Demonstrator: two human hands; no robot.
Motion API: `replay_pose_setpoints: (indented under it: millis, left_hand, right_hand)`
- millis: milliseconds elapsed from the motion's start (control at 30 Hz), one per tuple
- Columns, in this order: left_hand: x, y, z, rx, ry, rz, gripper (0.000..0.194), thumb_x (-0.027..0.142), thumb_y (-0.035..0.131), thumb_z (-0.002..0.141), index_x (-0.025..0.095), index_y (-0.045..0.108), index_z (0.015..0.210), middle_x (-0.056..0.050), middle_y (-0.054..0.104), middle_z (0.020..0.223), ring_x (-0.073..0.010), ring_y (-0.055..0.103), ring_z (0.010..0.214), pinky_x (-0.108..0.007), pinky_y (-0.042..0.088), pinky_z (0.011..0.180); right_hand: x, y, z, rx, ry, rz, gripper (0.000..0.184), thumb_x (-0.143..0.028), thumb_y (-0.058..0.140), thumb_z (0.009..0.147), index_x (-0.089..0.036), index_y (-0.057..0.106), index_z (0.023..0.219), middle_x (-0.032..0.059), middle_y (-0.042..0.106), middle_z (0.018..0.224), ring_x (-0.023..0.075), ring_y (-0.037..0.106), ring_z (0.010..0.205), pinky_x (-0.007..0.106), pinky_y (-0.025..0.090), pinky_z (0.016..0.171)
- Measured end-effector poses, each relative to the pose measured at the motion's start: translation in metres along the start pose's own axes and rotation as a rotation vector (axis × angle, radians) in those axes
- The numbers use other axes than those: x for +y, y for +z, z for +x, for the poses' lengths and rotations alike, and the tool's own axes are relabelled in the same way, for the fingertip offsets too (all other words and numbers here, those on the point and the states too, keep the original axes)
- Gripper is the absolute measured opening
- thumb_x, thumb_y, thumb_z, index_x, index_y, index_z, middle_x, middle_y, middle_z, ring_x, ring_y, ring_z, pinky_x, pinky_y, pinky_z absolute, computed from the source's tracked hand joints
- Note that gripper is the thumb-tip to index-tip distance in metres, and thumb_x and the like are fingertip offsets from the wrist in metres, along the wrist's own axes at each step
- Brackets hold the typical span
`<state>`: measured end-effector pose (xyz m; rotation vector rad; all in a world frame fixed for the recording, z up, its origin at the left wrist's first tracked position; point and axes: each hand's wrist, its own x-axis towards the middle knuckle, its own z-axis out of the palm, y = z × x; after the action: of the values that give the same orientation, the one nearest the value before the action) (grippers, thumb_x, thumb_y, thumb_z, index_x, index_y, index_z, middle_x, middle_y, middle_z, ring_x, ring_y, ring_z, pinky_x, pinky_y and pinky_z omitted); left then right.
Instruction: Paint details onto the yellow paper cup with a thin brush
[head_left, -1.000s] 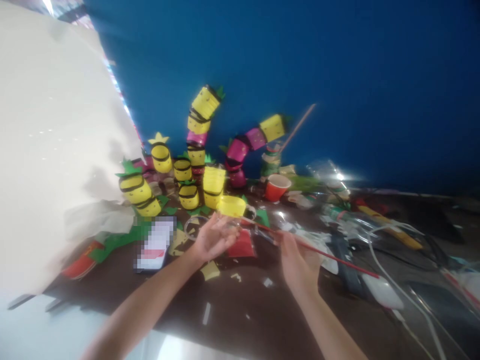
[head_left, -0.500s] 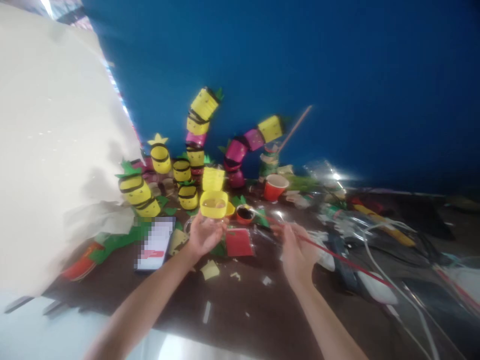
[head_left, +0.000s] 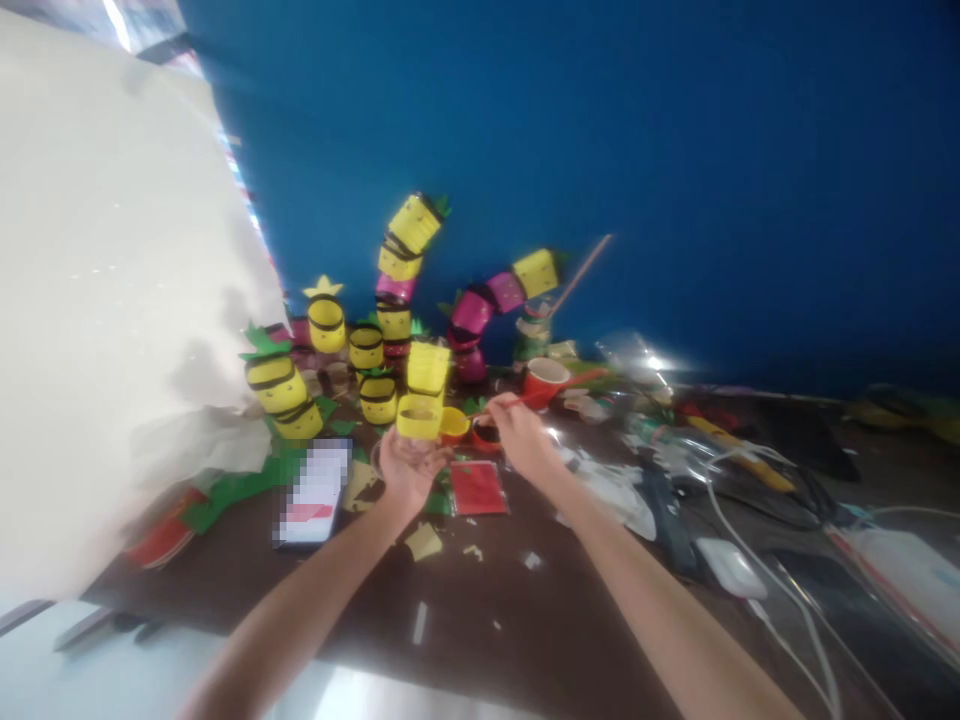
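Observation:
My left hand (head_left: 407,470) is closed round the lower part of a small yellow cup (head_left: 419,420), whose open top faces me. A thin red stick, seemingly a paintbrush (head_left: 581,380), is pinched in my right hand (head_left: 525,440), its shaft pointing away to the right. That hand is over a small red cup (head_left: 487,440) with dark liquid inside; my fingers hide the brush's tip. Between the hands stands another small yellow cup (head_left: 454,424). A stack of yellow cups (head_left: 429,368) rises right behind the held one.
Yellow cups with black bands and faces (head_left: 275,385) stand at the left, beside a phone (head_left: 313,495). Behind are curved cup stacks (head_left: 472,310) against a blue wall. A red cup (head_left: 546,380), a red packet (head_left: 478,487), paper scraps and white cables (head_left: 739,545) lie about.
My right hand has moved left and forward with the brush, from beside the red packet to the small cup of dark liquid. My left hand still holds the yellow cup, slightly lower.

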<state>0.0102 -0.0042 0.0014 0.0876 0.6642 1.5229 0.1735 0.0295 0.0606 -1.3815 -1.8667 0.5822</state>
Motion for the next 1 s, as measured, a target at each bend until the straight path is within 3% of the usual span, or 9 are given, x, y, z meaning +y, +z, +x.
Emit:
replay_pose_setpoints:
  millis: [167,467,767,1000]
  left_hand:
    - [0.002,0.001,-0.004,-0.011,-0.001,-0.017,0.041,0.043,0.039,0.086,0.014,0.059,0.107,-0.007,0.064,0.066,-0.0230,0.068,0.065,-0.034,0.055,0.062]
    - [-0.003,-0.001,-0.001,-0.075,-0.002,0.028,0.046,0.045,0.039,0.086,0.016,0.054,0.118,-0.009,0.069,0.078,-0.0243,0.070,0.074,-0.040,0.055,0.074]
    - [-0.003,0.004,-0.001,0.000,0.044,-0.103,0.031,0.036,0.043,0.087,0.017,0.062,0.104,-0.003,0.062,0.064,-0.0167,0.065,0.059,-0.025,0.052,0.054]
    - [-0.008,-0.002,0.000,-0.061,0.047,-0.086,0.030,0.036,0.041,0.090,0.016,0.063,0.093,-0.001,0.061,0.060,-0.0126,0.060,0.051,-0.021,0.048,0.047]
  right_hand:
    - [-0.014,0.010,0.020,-0.135,-0.011,-0.179,0.019,-0.019,0.043,0.092,-0.020,0.057,0.081,0.0048,0.072,0.075,0.0196,0.070,0.080,0.029,0.044,0.081]
    - [-0.007,0.018,0.022,-0.117,-0.011,-0.137,0.018,-0.025,0.046,0.091,-0.020,0.059,0.079,0.0045,0.072,0.073,0.0209,0.070,0.076,0.032,0.045,0.082]
    - [0.022,0.011,0.019,0.122,0.113,0.000,0.037,-0.043,0.030,0.093,-0.018,0.056,0.085,0.0107,0.073,0.073,0.0237,0.071,0.074,0.033,0.052,0.070]
    - [0.012,0.015,0.019,0.016,0.022,-0.032,0.024,-0.034,0.043,0.090,-0.021,0.058,0.078,0.0054,0.072,0.073,0.0213,0.070,0.078,0.032,0.048,0.082]
